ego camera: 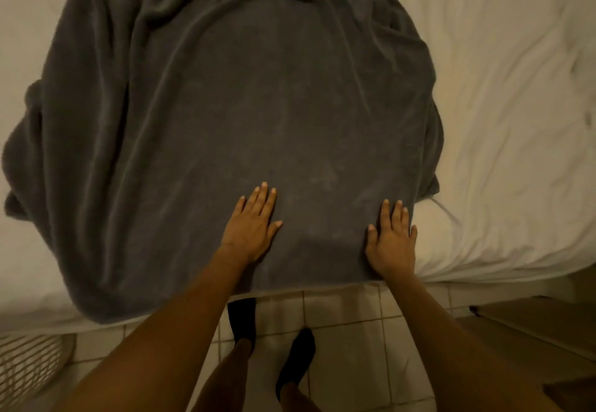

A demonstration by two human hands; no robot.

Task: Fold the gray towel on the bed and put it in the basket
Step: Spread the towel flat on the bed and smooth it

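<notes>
Now | one gray towel (pixel 245 105) | left hand (pixel 253 224), right hand (pixel 392 239) flat, gripping nothing | one basket (pixel 30 366)

A bedroom: white-sheeted bed (pixel 503 121) beside a tiled floor (pixel 348 331).

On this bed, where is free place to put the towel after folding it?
Bare white sheet lies right of the gray towel, beside the right hand. A narrower strip shows along the towel's left side. The middle is covered by the towel, with the left hand flat on it.
</notes>
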